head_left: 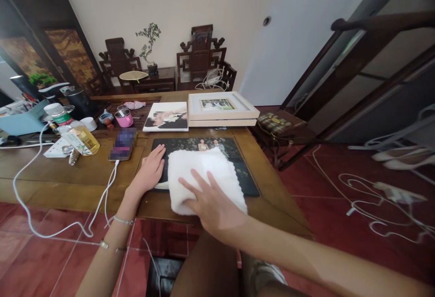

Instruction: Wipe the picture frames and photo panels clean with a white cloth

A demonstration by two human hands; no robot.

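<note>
A dark photo panel (246, 177) lies flat near the table's front edge, printed with two people in light clothes among foliage. Its middle is covered by a folded white fluffy cloth (220, 165). My right hand (212, 202) presses down on the cloth with fingers spread; the thumb is at the cloth's near left fold. On the panel's left edge rests my left hand (152, 168), palm down with fingers stretched out, holding nothing. Under the cloth's left side, a small pale strip (162, 185) shows.
Behind the panel sit stacked light frames (222, 122) and a white-edged picture (165, 127). Leftward are a charging phone (121, 145), a pink cup (124, 118), an oil-coloured bottle (81, 136) and a power strip (56, 148). A white cable (25, 211) hangs over the front edge.
</note>
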